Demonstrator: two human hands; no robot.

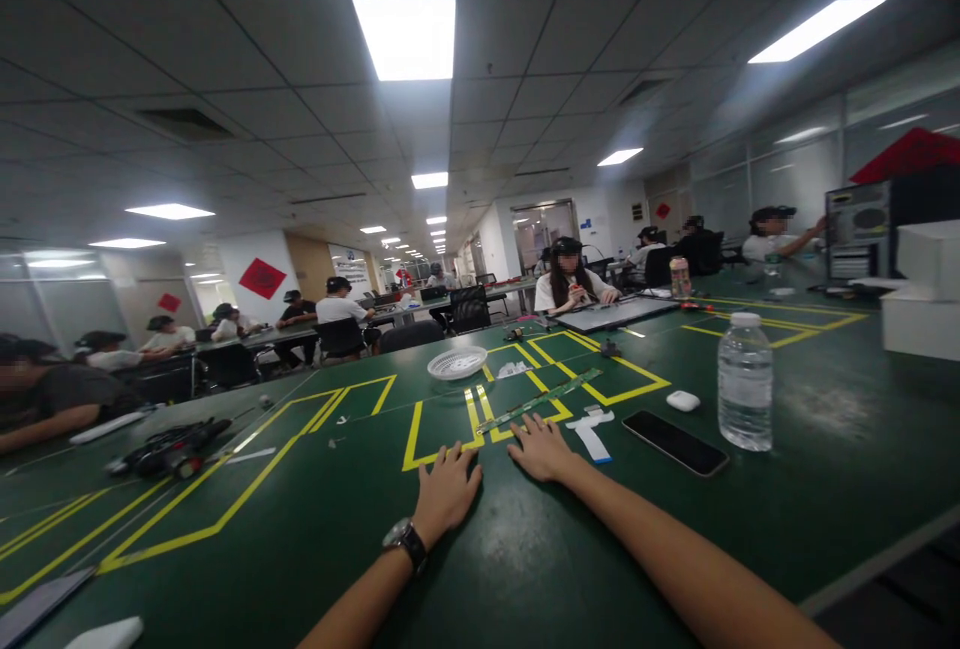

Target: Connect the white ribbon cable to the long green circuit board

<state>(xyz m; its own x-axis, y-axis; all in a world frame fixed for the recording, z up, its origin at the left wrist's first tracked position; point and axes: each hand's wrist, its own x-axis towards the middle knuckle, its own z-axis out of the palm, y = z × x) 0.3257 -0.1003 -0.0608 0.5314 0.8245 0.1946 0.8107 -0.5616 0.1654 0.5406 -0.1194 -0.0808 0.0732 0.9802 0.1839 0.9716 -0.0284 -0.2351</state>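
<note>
My left hand (448,491), with a black-strapped watch (405,541) on its wrist, rests palm down on the green table with its fingers spread. To its right my right hand (541,447) lies flat, fingers apart, its tips close to a long narrow green circuit board (540,401). I cannot tell whether they touch the board. Neither hand holds anything. A white ribbon cable (592,437) with a blue end lies just right of my right hand. Beyond the board are a small clear plastic piece (513,369) and a white round basket (457,363).
Right of my hands lie a black phone (675,442), a white earbud case (682,401) and an upright water bottle (745,384). Yellow tape (225,519) marks outlines on the table (315,549). Black tools (176,449) lie at left. A person (574,279) sits across the table.
</note>
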